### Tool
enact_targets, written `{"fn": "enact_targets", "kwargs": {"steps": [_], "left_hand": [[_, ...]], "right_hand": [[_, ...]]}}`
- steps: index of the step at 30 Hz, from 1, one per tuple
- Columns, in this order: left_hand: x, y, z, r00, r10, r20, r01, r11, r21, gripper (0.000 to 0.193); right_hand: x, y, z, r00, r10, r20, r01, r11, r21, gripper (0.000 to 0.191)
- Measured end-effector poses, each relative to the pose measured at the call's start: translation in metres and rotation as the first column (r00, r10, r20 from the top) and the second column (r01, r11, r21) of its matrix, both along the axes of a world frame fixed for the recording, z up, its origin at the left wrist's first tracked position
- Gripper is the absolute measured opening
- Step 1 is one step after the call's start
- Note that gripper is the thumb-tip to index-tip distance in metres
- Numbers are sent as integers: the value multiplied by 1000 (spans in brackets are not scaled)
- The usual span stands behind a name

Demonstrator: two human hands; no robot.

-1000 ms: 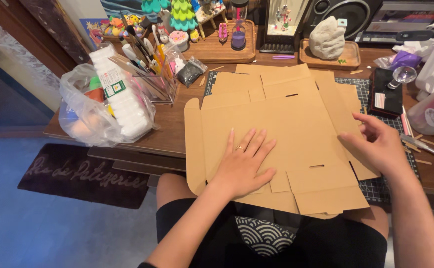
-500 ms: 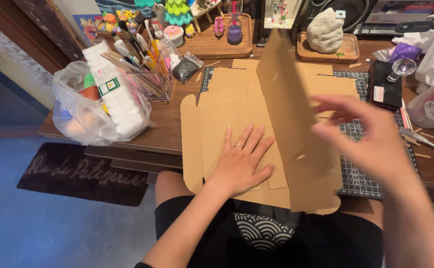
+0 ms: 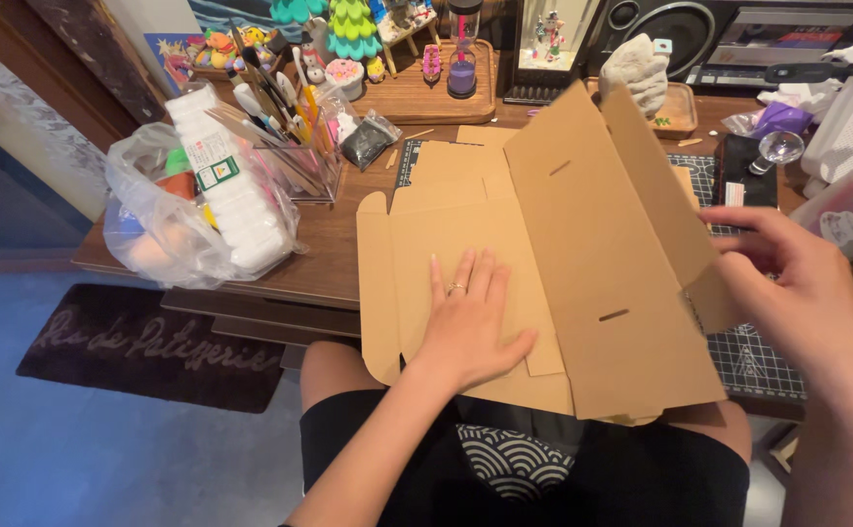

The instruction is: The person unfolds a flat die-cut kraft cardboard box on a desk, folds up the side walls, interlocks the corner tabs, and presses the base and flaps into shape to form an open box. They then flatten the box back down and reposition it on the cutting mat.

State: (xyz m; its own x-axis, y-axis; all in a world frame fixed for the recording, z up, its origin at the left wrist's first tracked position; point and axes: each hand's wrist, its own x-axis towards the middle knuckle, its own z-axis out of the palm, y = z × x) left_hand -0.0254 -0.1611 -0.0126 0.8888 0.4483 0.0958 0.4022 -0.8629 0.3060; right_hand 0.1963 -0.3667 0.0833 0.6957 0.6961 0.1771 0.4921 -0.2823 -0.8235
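Observation:
A flat brown cardboard box blank (image 3: 446, 220) lies on the wooden desk (image 3: 324, 249) in front of me. My left hand (image 3: 470, 327), with a ring on one finger, presses flat on its middle panel. My right hand (image 3: 787, 293) holds the right side panel (image 3: 602, 254) from behind and has it folded up, leaning over the middle. That panel has two slots and a narrow outer flap.
A clear plastic bag (image 3: 197, 220) of supplies and a clear pen holder (image 3: 290, 146) stand at the left. A wooden tray (image 3: 426, 93) with small figures is at the back. A cutting mat (image 3: 753, 356) lies under the box at the right, beside a plastic container (image 3: 851, 210).
My right hand has lifted the right side panel from flat on the desk to standing, then folded it further over the middle. My left hand has stayed pressed on the middle panel.

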Motion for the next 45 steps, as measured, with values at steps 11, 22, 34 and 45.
{"fn": "enact_targets", "kwargs": {"steps": [11, 22, 34, 45], "left_hand": [[-16, 24, -14, 988, -116, 98, 114, 993, 20, 70], [-24, 49, -2, 995, -23, 99, 9, 990, 140, 70], [-39, 93, 10, 851, 430, 301, -521, 757, 394, 57], [-21, 38, 85, 802, 15, 597, -299, 875, 380, 50]], "right_hand": [[11, 17, -71, 755, -85, 651, 357, 885, -299, 65], [-57, 114, -84, 622, 490, 610, -242, 862, -445, 56], [-79, 116, -92, 600, 335, 726, -19, 914, -406, 55], [-84, 117, -102, 670, 241, 703, -3, 947, -322, 55]]}}
